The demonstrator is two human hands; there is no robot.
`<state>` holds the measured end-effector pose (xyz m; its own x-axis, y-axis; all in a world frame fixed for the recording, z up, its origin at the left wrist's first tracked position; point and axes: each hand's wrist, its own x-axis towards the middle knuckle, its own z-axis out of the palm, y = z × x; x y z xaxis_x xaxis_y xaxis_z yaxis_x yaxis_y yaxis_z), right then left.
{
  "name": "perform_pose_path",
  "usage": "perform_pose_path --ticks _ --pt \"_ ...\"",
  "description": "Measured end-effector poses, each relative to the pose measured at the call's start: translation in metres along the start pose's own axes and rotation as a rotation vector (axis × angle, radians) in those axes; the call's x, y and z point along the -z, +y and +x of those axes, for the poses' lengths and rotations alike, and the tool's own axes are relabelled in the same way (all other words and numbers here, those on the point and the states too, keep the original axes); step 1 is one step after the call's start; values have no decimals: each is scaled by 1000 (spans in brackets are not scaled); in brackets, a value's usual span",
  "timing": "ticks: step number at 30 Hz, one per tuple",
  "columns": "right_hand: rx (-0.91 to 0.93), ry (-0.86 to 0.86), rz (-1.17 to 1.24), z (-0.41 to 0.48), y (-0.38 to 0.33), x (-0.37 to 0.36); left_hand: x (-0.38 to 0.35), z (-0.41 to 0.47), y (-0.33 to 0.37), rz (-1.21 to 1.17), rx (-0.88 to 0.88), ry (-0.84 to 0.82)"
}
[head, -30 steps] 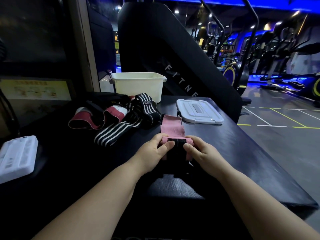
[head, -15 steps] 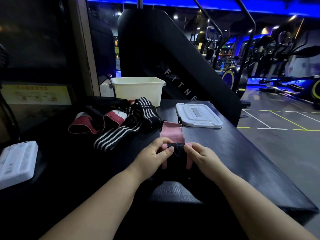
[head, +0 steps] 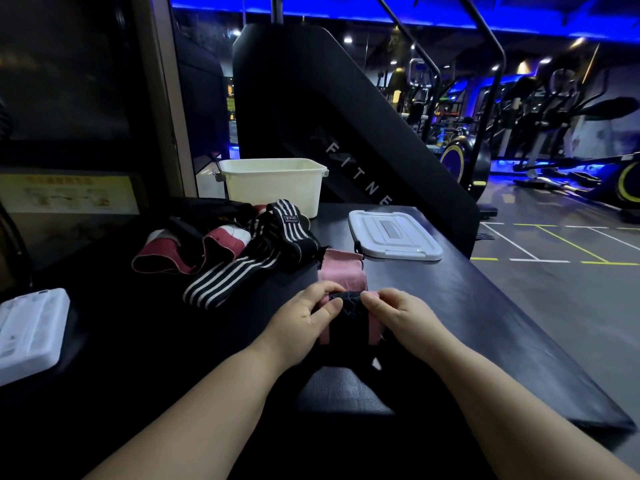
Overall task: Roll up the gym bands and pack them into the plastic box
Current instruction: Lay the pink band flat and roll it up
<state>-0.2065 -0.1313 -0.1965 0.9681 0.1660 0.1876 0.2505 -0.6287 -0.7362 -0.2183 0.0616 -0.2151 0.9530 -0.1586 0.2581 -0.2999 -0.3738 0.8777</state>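
A dark table (head: 485,323) carries everything. At its far edge stands a cream box (head: 273,188), open at the top. Just right of it, near the far right corner, a white lid (head: 394,239) lies flat. In front of the box sits a heap of bands: a striped band (head: 242,271) trails toward the middle, with a red band (head: 162,261) to its left. A pink band (head: 341,275) lies stretched along the middle, its far end just beside the lid. A textured mat (head: 339,389) lies at the near edge. A white tray (head: 31,330) sits at the left edge
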Motion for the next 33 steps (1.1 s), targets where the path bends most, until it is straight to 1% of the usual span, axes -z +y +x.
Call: perform_pose_path --ticks 2,5,6,9,11,17,21,23,27,30,33 --pt "-52 18 63 11 3 5 0 1 1 -11 14 -2" --pt "-202 -63 302 33 3 9 0 2 2 -3 31 -16" --pt "-230 -91 327 40 2 9 1 2 3 3 28 -15" --pt "-204 -99 213 59 -1 4 2 2 4 19 17 -9" --pt "-182 -89 189 70 1 -1 1 1 6 18 9 -10" --pt "-231 -138 328 86 8 -7 1 2 5 5 17 -16" --pt "-178 -165 99 88 10 -4 -1 2 4 -19 17 -47" --pt "-153 -157 52 90 11 -3 -1 2 4 -29 15 -50" --pt "-95 -120 -135 94 11 -4 -1 1 4 -45 18 -51" --pt "-92 -128 -193 95 12 -6 -3 2 7 -55 20 -66" --pt "-74 -135 -345 93 11 -2 -4 5 6 -29 43 -73"
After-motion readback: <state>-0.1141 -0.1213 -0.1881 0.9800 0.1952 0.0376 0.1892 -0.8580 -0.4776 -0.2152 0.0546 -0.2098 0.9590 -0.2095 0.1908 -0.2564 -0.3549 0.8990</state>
